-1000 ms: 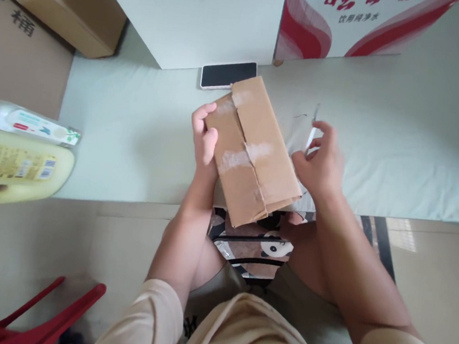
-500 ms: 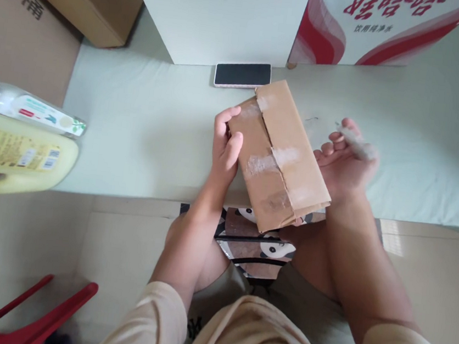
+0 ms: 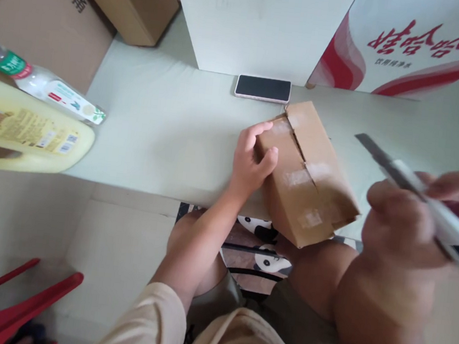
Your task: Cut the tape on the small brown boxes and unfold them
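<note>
A small brown cardboard box sealed with clear tape lies at the near edge of a pale table, partly overhanging my knees. My left hand grips the box's left end, thumb on top. My right hand is raised close to the camera at the right, apart from the box, and holds a utility knife with its blade extended toward the upper left.
A phone lies face up behind the box, against a white panel. A red-and-white carton stands at the back right. A yellow jug and a bottle lie at the left, brown boxes behind them. A red chair is at lower left.
My right hand has lifted the knife from beside the box up toward the camera. The view has shifted, and the box now sits lower and more to the right, still in my left hand.
</note>
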`<act>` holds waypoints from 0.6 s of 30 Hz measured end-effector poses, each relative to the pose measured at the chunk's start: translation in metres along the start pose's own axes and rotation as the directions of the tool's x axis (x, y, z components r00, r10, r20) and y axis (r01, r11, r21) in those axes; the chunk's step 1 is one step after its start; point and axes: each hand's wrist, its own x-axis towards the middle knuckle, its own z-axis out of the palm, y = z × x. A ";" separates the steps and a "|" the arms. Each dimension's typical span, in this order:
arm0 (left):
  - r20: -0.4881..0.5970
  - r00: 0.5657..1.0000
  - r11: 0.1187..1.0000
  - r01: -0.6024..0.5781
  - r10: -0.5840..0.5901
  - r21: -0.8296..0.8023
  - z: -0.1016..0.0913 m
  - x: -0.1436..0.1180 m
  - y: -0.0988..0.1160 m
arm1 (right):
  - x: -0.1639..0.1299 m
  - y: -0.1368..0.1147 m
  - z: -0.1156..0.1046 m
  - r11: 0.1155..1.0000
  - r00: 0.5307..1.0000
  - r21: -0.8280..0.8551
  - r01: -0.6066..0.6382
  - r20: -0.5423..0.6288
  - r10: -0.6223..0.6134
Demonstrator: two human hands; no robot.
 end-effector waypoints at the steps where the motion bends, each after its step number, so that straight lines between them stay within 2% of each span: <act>1: -0.007 1.000 1.000 0.008 -0.008 0.004 0.001 -0.001 0.001 | -0.002 -0.005 0.003 0.999 0.996 -0.028 0.017 0.084 -0.015; 3: -0.002 1.000 1.000 -0.005 0.005 0.010 0.001 -0.002 0.001 | -0.002 -0.012 0.010 0.995 0.959 -0.068 0.071 0.280 -0.049; 5: 0.020 0.999 0.999 -0.037 0.037 0.009 0.001 -0.002 0.002 | 0.002 -0.017 0.016 0.981 0.850 -0.134 0.142 0.525 -0.052; 7: 0.031 0.999 0.999 -0.037 0.037 -0.002 0.000 -0.001 0.003 | 0.006 -0.020 0.020 0.942 0.752 -0.214 0.259 0.657 -0.058; 8: 0.029 0.999 1.000 -0.022 0.022 -0.005 0.000 -0.001 0.004 | 0.007 -0.020 0.021 0.919 0.729 -0.248 0.308 0.682 -0.060; 10: 0.021 1.000 1.000 0.014 -0.014 -0.012 0.000 -0.001 0.005 | 0.007 -0.021 0.023 0.883 0.734 -0.312 0.351 0.677 -0.052; 14: 0.026 1.000 1.000 0.015 -0.015 -0.012 0.002 -0.002 0.005 | 0.002 -0.019 0.025 0.831 0.778 -0.421 0.364 0.628 -0.022; 18: 0.031 0.999 1.000 0.024 -0.024 -0.005 0.001 -0.002 0.005 | 0.001 -0.019 0.026 0.795 0.756 -0.453 0.403 0.655 -0.010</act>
